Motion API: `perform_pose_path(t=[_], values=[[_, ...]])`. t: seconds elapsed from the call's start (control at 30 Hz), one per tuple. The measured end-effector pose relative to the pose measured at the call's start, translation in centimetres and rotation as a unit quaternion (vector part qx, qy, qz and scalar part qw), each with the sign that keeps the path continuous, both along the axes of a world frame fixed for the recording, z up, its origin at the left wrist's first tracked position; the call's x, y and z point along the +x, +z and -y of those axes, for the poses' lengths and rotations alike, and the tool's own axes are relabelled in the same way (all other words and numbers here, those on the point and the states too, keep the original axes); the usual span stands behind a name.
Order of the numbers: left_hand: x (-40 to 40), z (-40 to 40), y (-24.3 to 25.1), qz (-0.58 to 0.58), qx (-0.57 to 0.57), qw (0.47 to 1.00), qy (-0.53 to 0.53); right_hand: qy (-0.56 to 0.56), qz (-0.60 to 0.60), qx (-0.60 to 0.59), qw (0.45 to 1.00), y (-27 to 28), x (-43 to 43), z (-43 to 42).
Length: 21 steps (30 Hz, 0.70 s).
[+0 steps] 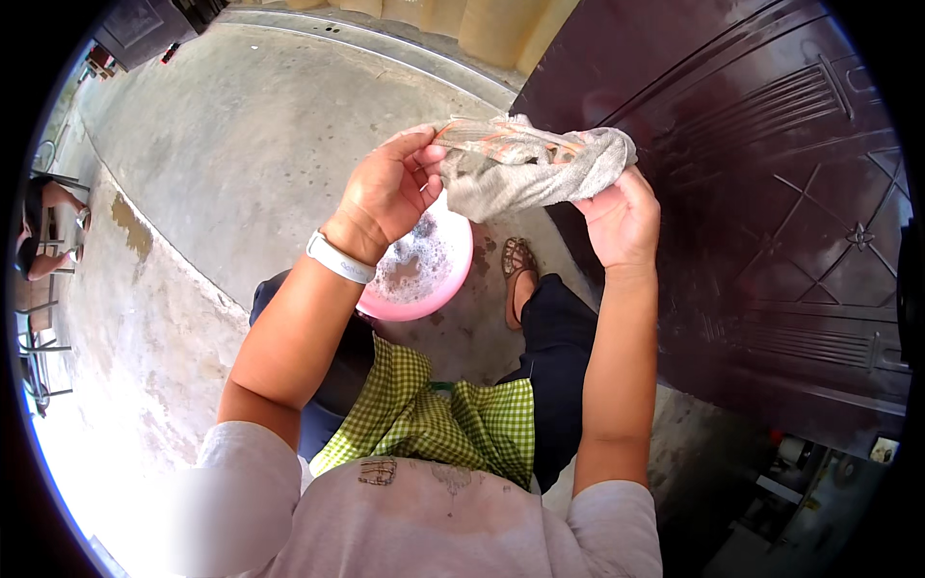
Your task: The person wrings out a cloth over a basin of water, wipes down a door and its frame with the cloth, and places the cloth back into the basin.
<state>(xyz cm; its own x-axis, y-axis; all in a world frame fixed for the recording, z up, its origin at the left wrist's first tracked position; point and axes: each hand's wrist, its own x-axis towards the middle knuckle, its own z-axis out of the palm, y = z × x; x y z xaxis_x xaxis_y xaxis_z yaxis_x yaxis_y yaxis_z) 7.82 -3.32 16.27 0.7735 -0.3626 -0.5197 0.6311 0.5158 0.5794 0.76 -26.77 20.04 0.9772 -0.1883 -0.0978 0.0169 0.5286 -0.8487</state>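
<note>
A crumpled, light grey cloth with orange stripes (535, 173) is stretched between my two hands, above the floor. My left hand (397, 180) pinches its left end between thumb and fingers, the other fingers loosely curled. My right hand (625, 217) grips the right end from below, and the cloth covers some of its fingertips. Beneath my left hand and the cloth, a pink plastic basin (452, 285) stands on the floor, holding sudsy water (423, 271). My left forearm and hand hide part of the basin. A dark lump shows among the suds; what it is I cannot tell.
A dark maroon panelled door (723, 217) stands close at the right. A yellowish curtain (491, 32) hangs at the top. My shoed foot (519, 264) is beside the basin. At the far left, another person's legs (61, 199) show near metal-framed seats (47, 311) on the concrete floor (238, 123).
</note>
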Motion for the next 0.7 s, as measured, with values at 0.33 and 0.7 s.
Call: perform_pose_path(t=[0.33,0.7], values=[[-3.7,3.9,-0.1,-0.027,-0.019,0.979,-0.202,-0.166,0.162,-0.390,0.891,-1.6,-0.4,-2.4],[-5.5,5.8,-0.3,0.201,0.011,0.950,-0.239,-0.085,-0.062,-0.551,0.828,-0.7,-0.9,-3.1]])
